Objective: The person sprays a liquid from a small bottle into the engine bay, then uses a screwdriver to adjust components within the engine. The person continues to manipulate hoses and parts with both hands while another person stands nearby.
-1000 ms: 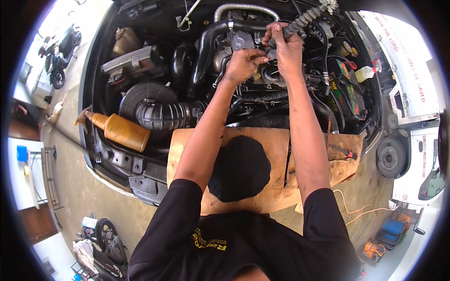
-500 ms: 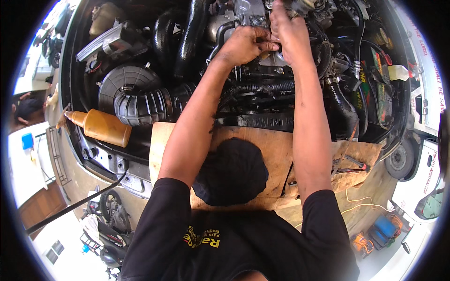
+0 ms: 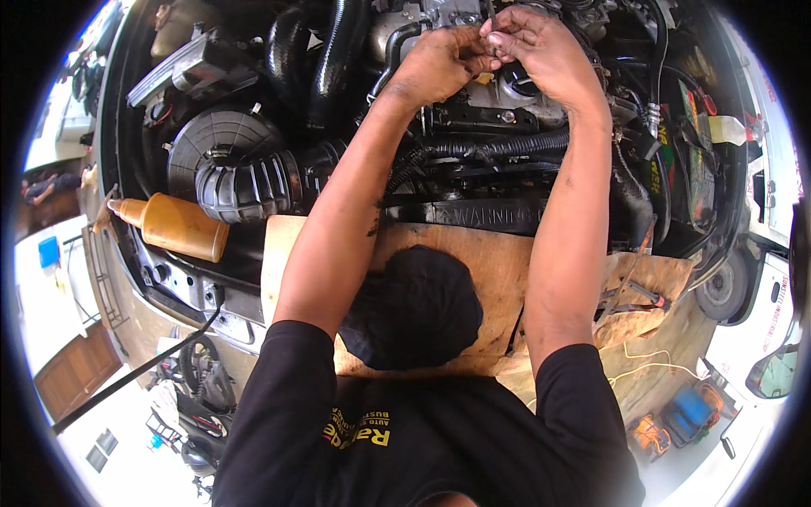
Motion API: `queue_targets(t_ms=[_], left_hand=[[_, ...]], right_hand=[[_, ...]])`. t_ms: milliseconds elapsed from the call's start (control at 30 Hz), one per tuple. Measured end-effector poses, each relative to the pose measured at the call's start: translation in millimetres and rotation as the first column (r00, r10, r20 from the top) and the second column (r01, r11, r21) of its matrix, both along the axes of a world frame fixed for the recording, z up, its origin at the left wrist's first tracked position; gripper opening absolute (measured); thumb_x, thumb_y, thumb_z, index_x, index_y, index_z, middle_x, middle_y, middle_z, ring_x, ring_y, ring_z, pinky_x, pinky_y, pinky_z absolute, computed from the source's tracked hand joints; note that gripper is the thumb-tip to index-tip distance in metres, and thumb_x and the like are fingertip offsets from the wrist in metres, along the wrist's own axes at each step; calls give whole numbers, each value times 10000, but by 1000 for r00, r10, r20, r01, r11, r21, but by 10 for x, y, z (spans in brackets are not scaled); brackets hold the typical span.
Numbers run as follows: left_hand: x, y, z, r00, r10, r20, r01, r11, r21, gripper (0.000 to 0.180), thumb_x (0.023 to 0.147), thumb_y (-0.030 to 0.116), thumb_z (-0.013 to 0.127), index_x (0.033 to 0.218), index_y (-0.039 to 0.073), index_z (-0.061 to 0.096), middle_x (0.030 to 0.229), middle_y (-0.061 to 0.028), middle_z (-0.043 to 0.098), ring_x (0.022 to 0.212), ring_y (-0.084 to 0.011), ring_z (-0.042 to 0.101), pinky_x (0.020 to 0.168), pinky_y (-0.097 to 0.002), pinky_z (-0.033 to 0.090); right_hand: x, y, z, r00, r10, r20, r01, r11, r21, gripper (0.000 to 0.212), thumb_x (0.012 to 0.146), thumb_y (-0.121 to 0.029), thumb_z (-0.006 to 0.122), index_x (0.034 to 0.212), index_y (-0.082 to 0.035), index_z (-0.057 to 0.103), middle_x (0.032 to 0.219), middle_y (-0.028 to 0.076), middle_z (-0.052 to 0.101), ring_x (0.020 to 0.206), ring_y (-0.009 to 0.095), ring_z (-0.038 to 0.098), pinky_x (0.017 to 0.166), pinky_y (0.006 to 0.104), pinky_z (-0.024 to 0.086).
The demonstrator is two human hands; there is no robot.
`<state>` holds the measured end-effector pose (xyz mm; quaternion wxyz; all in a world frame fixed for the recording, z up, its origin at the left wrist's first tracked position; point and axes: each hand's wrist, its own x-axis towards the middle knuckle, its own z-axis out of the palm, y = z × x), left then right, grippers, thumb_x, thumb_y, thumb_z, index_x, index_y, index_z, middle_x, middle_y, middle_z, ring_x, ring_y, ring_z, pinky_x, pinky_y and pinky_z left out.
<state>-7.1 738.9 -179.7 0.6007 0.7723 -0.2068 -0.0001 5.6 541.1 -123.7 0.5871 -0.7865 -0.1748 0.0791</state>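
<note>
Both my arms reach over the engine (image 3: 507,110) of an open engine bay. My left hand (image 3: 435,63) and my right hand (image 3: 541,46) meet at the top of the engine, fingertips pinched together on a small thin metal part (image 3: 492,25) sticking up between them. What the part is cannot be made out. Below my hands run a black corrugated wire conduit (image 3: 507,148) and a black engine cover (image 3: 481,211).
A ribbed black air intake hose (image 3: 253,182) and round air filter housing (image 3: 215,144) sit at the left. An orange-brown oil bottle (image 3: 173,226) lies on the bay's left edge. Cardboard (image 3: 498,270) with a black cloth (image 3: 414,308) covers the front. Tools (image 3: 676,418) lie on the floor at right.
The view has dropped closer to the engine. My hands have come together at the top of the engine, now pinching a small part instead of the corrugated hose held a second ago.
</note>
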Motion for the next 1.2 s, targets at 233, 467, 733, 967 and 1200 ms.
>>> queue_targets(t_ms=[233, 467, 733, 967, 1200], left_hand=[[-74, 24, 176, 998, 63, 32, -68, 973, 219, 373, 955, 268, 862, 1223, 21, 785, 1099, -146, 831, 1017, -216, 794, 952, -372, 603], [-91, -69, 59, 987, 95, 131, -110, 987, 118, 228, 970, 33, 770, 1197, 12, 766, 1050, -174, 825, 1034, -307, 810, 936, -403, 615], [-117, -75, 59, 989, 103, 109, -124, 969, 215, 249, 949, 128, 807, 1164, 4, 783, 1037, -211, 812, 1014, -344, 804, 937, -427, 614], [38, -60, -99, 995, -68, -70, 62, 995, -82, 381, 897, -158, 639, 1262, -56, 687, 1153, -128, 786, 1077, -176, 738, 915, -324, 581], [-39, -51, 59, 1000, 5, 15, -6, 995, 95, 223, 944, -42, 726, 1167, -35, 724, 1032, -109, 800, 960, -187, 751, 864, -349, 585]], right_hand=[[-227, 235, 403, 947, -177, 267, 275, 877, -394, 129, 951, -60, 756, 921, 24, 662, 855, 173, 726, 782, 275, 704, 736, 413, 540], [-250, 228, 389, 927, -236, 290, 338, 862, -379, 92, 943, -49, 730, 926, 17, 669, 856, 196, 726, 827, 344, 714, 777, 445, 543], [-252, 212, 319, 943, -194, 272, 295, 865, -406, 69, 959, -49, 695, 966, 6, 654, 897, 229, 717, 868, 389, 708, 808, 464, 544], [-241, 251, 318, 893, -180, 411, 342, 866, -364, 73, 954, -52, 685, 978, 7, 649, 901, 236, 713, 868, 379, 705, 808, 478, 533], [-229, 247, 283, 911, -217, 350, 352, 852, -387, 107, 930, -54, 720, 926, 22, 644, 872, 233, 703, 841, 384, 689, 792, 471, 528]])
